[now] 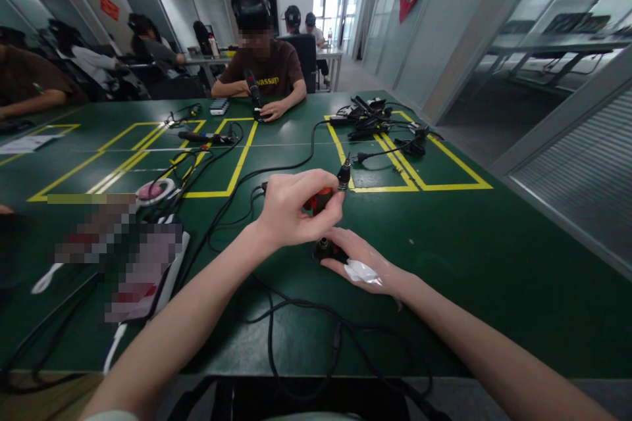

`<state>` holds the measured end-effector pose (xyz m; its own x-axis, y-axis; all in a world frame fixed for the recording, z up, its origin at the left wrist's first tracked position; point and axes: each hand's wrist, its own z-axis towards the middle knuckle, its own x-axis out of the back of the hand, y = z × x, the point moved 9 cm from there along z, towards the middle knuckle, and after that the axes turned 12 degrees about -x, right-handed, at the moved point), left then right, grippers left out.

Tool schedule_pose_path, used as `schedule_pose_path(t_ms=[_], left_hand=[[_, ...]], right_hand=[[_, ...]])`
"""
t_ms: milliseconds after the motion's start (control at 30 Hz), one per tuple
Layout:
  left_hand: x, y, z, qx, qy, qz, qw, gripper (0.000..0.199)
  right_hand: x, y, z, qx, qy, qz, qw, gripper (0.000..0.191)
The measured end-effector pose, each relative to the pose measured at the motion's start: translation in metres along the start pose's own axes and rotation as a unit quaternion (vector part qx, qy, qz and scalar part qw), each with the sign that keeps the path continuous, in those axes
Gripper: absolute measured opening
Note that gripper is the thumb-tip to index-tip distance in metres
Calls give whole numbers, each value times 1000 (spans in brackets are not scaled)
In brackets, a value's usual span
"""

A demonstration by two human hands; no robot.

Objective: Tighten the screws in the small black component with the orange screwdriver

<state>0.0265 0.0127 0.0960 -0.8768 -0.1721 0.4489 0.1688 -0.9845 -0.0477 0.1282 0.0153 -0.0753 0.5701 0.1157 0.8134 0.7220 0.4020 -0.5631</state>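
Over the middle of the green table, my left hand is closed around a red and black electric screwdriver. Its black nose and thin bit point up and away to the right. The rest of its body is hidden by my fingers. Just below, my right hand rests low at the tabletop, its thumb and fingers closed around a small black part with a metal ring on top. White tape is stuck to the back of my right hand near the thumb.
Black cables loop across the table in front of me. Phones lie at left beside a roll of tape. A pile of corded black tools sits at the back right. Opposite, a person works with a similar tool.
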Motion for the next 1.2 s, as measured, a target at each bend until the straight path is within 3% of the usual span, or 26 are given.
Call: schedule_pose_path(t_ms=[133,300,467,600,800,1033,1200], left_hand=[[-1,2,7,-25,-49,16,998,31],[-4,7,4,-57,-72,22,996,25],[-6,5,4,-41,-62,33,997,15],[-1,5,7,-45,-48,42,997,35],[-6,7,3,-64,-55,8,996,24],[-6,8,1,-66,-26,35,997,7],[-6,7,3,-58,-34,24,997,22]], right_hand=[[-1,1,0,5,-2,1,1000,25],[-2,3,0,7,-2,16,1000,27],[-2,4,-1,8,-1,9,1000,26],[-2,4,0,6,0,7,1000,26],[0,1,-1,17,5,15,1000,28],[1,1,0,5,-2,7,1000,25],[-1,3,0,5,-2,12,1000,26]])
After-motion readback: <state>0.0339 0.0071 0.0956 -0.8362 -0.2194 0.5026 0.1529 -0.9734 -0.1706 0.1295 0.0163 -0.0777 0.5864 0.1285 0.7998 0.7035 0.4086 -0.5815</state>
